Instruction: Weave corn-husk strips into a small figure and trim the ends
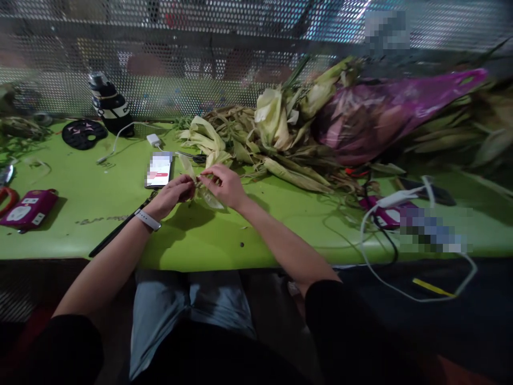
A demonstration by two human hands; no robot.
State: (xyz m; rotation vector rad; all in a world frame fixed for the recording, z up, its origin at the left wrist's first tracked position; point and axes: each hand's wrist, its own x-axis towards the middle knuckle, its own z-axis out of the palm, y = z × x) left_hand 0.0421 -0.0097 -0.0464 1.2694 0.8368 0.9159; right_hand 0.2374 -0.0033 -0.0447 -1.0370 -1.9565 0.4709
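Observation:
My left hand (pixel 176 193), with a pale wristband on its wrist, has its fingers closed on a pale green corn husk (pixel 211 200). Pinching the same husk from the other side is my right hand (pixel 226 187), its thumb and fingertips close to those of the left. Strips of the husk stick out above and below the fingers; the exact grip point is partly hidden. Just behind the hands, more light corn husks (pixel 206 133) lie at the edge of a large heap of dry husks (pixel 244 136). A lit phone (pixel 159 170) rests beside my left hand.
On the green tabletop (pixel 208 246), a dark bottle (pixel 110 104) and a black palette-shaped object (pixel 84 133) stand back left. A purple box (pixel 30 208) sits left, near orange-handled scissors (pixel 7 198). To the right are a pink plastic bag (pixel 360 120) and a looped white cable (pixel 363 235). Perforated metal (pixel 192 69) rises behind.

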